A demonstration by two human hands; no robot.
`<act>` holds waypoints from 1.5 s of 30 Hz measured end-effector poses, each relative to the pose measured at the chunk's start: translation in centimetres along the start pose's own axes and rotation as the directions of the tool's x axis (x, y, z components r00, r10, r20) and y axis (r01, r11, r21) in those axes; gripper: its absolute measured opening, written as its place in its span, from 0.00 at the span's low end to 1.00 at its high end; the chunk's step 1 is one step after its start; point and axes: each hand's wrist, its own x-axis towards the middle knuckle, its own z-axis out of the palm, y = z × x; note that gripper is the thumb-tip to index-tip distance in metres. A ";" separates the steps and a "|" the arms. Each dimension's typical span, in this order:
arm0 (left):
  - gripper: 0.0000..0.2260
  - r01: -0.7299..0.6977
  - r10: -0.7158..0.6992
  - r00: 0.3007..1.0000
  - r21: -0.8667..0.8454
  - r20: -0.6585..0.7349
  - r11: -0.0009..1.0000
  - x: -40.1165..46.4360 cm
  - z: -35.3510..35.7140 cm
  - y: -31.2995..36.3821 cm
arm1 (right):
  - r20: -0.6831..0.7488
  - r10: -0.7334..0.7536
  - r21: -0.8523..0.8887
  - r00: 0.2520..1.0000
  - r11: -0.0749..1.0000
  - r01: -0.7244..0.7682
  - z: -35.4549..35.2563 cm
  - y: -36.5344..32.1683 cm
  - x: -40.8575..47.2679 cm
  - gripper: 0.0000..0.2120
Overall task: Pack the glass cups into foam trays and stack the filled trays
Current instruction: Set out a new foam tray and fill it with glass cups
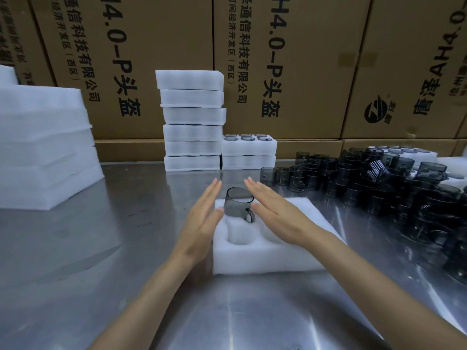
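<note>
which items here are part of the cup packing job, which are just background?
Job: left hand, right hand, cup tilted in the tray, loose cups, filled stacks, empty trays.
Background: cartons, table.

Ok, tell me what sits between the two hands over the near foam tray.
In the head view, one smoky glass cup stands tilted in the foam tray, between the open left hand and right hand.
</note>
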 end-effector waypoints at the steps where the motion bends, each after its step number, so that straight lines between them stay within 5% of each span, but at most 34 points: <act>1: 0.24 -0.067 0.063 0.997 0.090 0.046 0.994 -0.1 -0.1 0.2 | 0.018 -0.011 -0.033 1.000 0.999 0.011 0.1 0.0 -0.1 0.24; 7: 0.23 -0.188 0.125 0.973 0.350 0.194 0.918 -0.6 -0.5 0.4 | 0.070 -0.022 -0.101 0.997 0.994 0.029 0.2 -0.5 -0.2 0.25; 33: 0.29 -0.061 0.089 0.994 0.377 -0.057 0.924 -1.0 0.3 0.8 | 0.087 -0.018 -0.212 0.996 0.977 0.036 0.4 -1.0 -0.3 0.26; 45: 0.34 0.028 -0.037 0.999 0.371 0.015 0.928 -0.9 0.2 -0.2 | 0.233 0.093 -0.229 0.968 0.973 -0.038 0.3 -1.4 0.4 0.25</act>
